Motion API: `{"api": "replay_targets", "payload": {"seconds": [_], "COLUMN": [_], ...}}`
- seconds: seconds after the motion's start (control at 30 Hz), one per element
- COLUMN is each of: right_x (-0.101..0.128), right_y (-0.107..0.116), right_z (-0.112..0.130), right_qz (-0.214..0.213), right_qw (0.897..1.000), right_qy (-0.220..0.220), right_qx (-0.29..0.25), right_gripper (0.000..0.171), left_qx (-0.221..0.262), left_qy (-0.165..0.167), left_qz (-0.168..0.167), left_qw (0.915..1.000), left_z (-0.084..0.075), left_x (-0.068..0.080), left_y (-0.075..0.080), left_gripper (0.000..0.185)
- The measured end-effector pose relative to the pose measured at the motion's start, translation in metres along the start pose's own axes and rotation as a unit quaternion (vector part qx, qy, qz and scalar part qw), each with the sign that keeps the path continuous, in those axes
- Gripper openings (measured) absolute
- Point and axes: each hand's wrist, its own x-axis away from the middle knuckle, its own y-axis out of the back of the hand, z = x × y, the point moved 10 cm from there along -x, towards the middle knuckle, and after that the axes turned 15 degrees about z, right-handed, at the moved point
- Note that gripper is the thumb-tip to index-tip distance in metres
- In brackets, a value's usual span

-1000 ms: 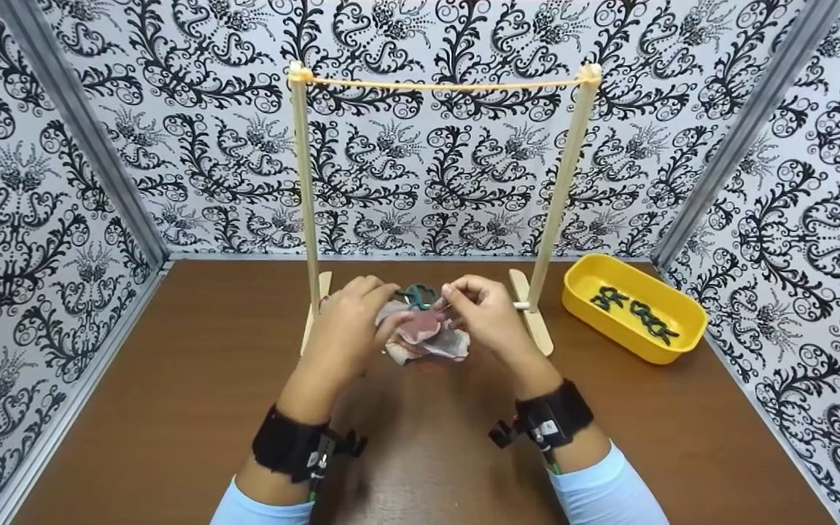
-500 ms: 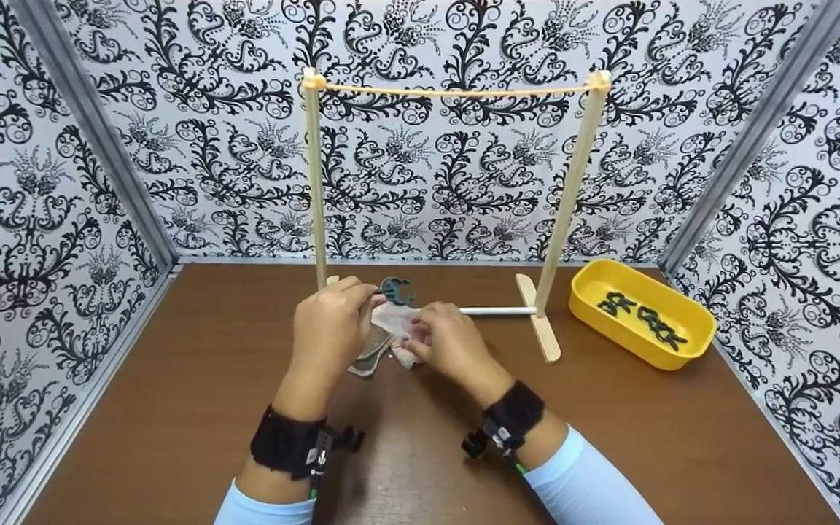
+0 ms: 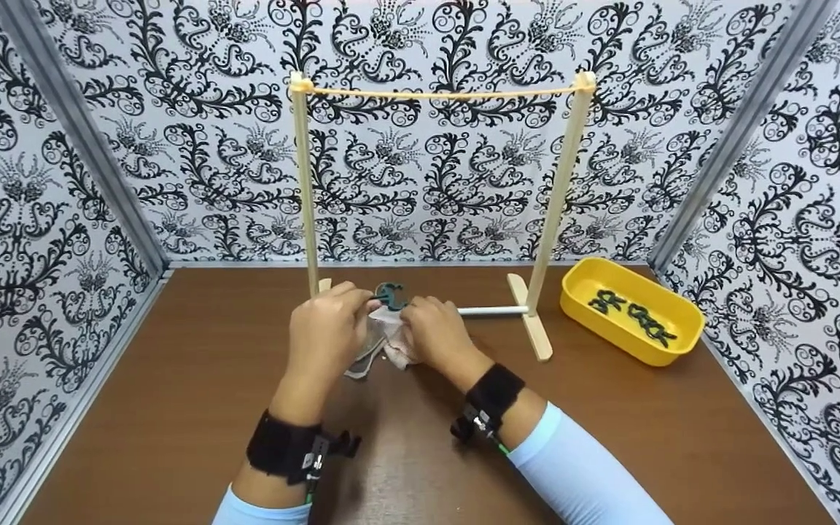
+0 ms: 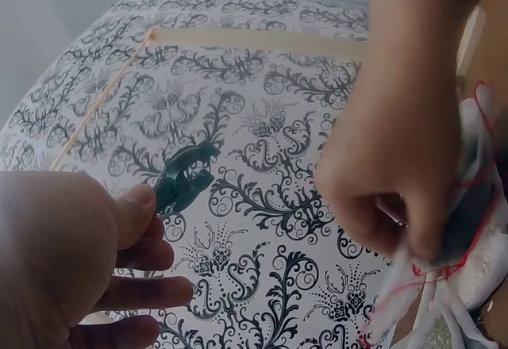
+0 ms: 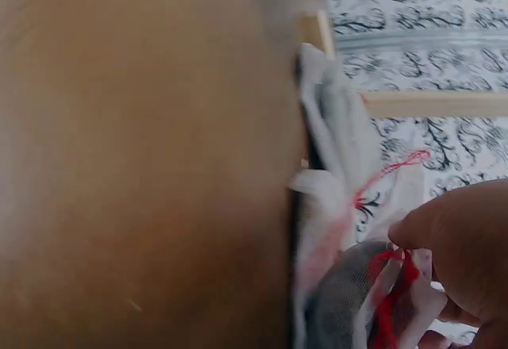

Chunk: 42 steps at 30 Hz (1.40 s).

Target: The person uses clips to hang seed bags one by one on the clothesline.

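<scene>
My left hand pinches a dark green plastic clip between thumb and index finger. In the left wrist view its other fingers are spread. The clip's curved arms point up and away from the hand. My right hand pinches a pale cloth with thumb and fingers. Red thread and a grey mesh patch show on this cloth in the right wrist view, where it hangs in loose folds. The right hand covers part of it in the head view.
A wooden stand with an orange cord strung between its posts stands behind the hands. A white rod runs low across its base. At the right, a yellow tray holds several dark green clips. Patterned walls enclose the brown table.
My right hand has moved left and slightly down, and grips the cloth. The cloth has shifted left, exposing the stand's white rod. My left hand keeps the clip, which is farther left.
</scene>
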Motion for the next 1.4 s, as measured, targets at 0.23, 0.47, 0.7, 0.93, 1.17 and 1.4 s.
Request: {"api": "replay_targets", "payload": {"seconds": [0.23,0.47,0.7,0.93,1.17,1.4], "right_x": [-0.002,0.002,0.011,0.014,0.015,0.011], "right_y": [0.026,0.090,0.172,0.225,0.252,0.253], "right_z": [-0.039,-0.084,-0.117,-0.153,-0.176,-0.181], "right_qz": [0.057,-0.048,-0.137,-0.177,-0.219,-0.205], "right_qw": [0.983,0.941,0.921,0.911,0.902,0.887], "right_qy": [-0.066,-0.118,-0.125,-0.164,-0.182,-0.206], "right_qx": [-0.163,-0.314,-0.343,-0.334,-0.324,-0.360], "right_gripper": [0.016,0.012,0.018,0.018,0.021,0.019], "left_qx": [0.008,0.025,0.021,-0.046,-0.082,-0.085], "left_qy": [-0.006,-0.013,-0.034,-0.044,0.014,0.049], "left_qz": [0.000,-0.038,-0.067,-0.033,0.055,0.100], "left_qw": [1.0000,0.9989,0.9969,0.9974,0.9951,0.9901], "left_z": [-0.004,-0.011,-0.032,-0.065,-0.088,-0.095], "left_x": [0.000,-0.010,-0.062,-0.153,-0.235,-0.270], "left_y": [-0.002,0.012,0.044,0.078,0.089,0.075], "left_gripper": [0.011,0.010,0.018,0.030,0.037,0.023]}}
